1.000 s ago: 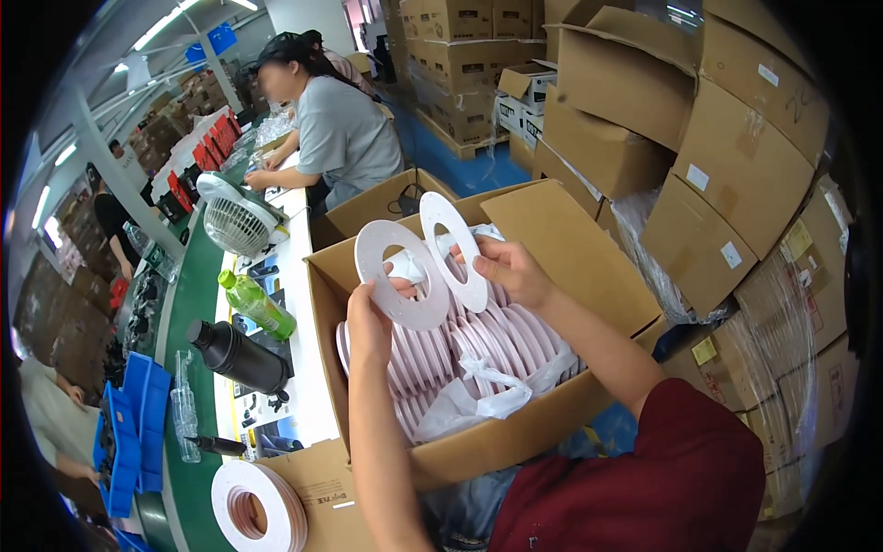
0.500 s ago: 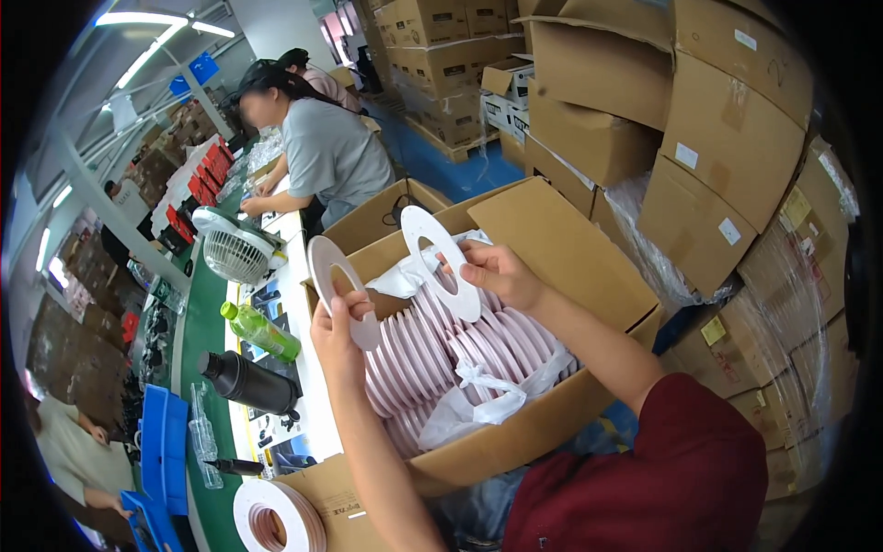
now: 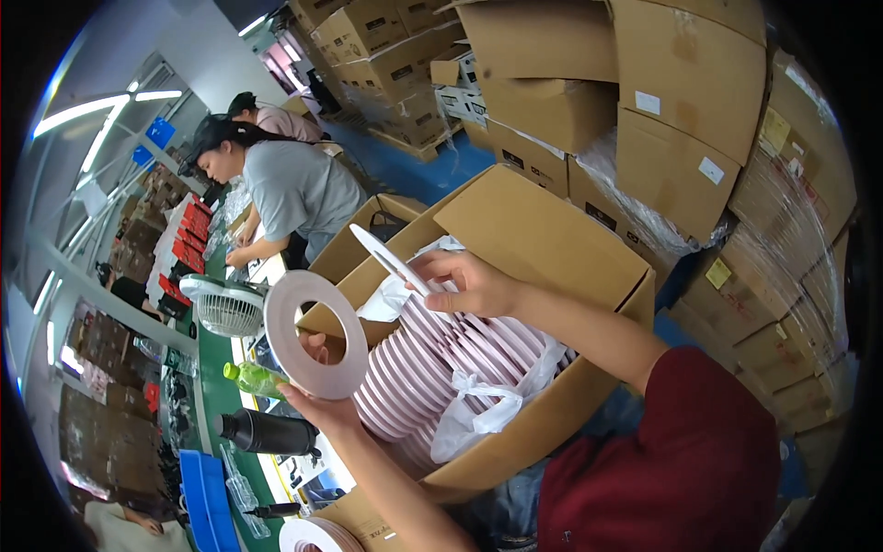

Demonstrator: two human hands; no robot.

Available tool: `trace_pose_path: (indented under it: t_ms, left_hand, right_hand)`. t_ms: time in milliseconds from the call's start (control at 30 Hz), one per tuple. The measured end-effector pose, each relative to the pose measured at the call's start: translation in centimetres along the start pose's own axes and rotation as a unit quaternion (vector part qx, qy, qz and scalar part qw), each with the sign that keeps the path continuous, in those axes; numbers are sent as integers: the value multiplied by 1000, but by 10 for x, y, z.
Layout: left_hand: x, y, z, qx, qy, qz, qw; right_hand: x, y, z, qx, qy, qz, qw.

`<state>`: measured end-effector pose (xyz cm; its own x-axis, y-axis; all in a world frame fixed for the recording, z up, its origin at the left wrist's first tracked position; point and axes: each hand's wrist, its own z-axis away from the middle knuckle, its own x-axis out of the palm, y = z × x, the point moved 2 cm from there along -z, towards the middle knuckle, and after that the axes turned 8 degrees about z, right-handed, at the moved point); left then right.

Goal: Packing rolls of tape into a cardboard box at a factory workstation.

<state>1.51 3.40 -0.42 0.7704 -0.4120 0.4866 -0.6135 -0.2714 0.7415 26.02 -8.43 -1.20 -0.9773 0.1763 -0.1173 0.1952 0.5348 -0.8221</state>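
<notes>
Upright in my left hand (image 3: 329, 410) is a flat white ring (image 3: 280, 322), its face toward me and its fingers showing through the hole. My right hand (image 3: 474, 285) pinches a second white ring (image 3: 386, 256), seen nearly edge-on, above an open cardboard box (image 3: 561, 405). Packed on edge in rows, several pinkish-white rings (image 3: 400, 382) fill the box. A white plastic bag (image 3: 483, 409) lies over part of them. At the lower edge, a stack of similar rings (image 3: 317, 535) sits on cardboard, partly cut off.
Left of the box, a bench carries a green bottle (image 3: 253, 379), a black bottle (image 3: 267, 432), a small fan (image 3: 225, 305) and a blue tray (image 3: 207, 497). A person in grey (image 3: 299, 189) works farther along. Cardboard cartons (image 3: 685, 83) stand stacked at right.
My left hand has turned its ring face-on and moved left and down. The ring in my right hand has tilted to nearly edge-on. The whole view has shifted.
</notes>
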Motion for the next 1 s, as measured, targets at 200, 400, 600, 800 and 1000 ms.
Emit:
trace_pose_path:
  t_ms: [200,400,600,800,1000]
  left_hand:
    - [-2,-1,0,-58,-62,-112,990]
    - [16,1,5,-105,-13,22,994]
    - [9,-4,8,-127,-41,7,991]
    - [8,-9,5,-87,-68,-24,994]
    - [25,-9,11,-92,-66,-162,980]
  right_hand:
    - [-3,4,1,64,-24,-42,997]
    - [-7,-3,1,74,-32,-105,991]
    - [-3,-1,0,70,0,-102,992]
    - [7,13,2,104,52,1,993]
    - [5,5,2,68,154,86,982]
